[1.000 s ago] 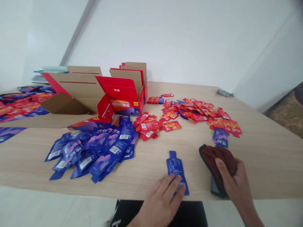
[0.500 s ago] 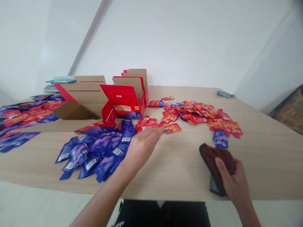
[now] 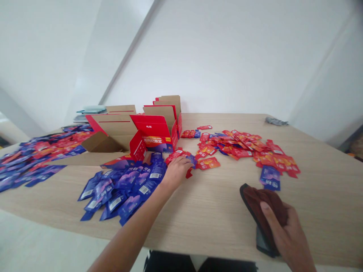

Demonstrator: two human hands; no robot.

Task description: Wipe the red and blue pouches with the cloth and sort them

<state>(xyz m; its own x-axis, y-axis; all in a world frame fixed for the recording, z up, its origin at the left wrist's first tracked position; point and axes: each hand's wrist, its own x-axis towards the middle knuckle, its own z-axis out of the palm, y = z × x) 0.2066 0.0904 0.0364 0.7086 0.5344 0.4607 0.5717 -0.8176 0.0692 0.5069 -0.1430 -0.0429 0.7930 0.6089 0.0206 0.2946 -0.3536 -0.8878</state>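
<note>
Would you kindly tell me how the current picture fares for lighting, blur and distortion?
Head view: diffuse light on the pale wall, without harsh shadows; head view: the near edge of the table bows at lower left, probably wide-lens distortion; head view: fine print on the blue pouches is too soft to read; head view: the upper right corner darkens.

2 bare hands, nothing fancy: the left hand has slim fingers, and the right hand has a longish thumb with what looks like a short nail. The left forearm is bare too, pretty slender and narrowing toward the hand. Down at the bottom edge you get plain black fabric legwear, kinda matte, with a small pale fleck near its left edge that's too tiny to make out.
</note>
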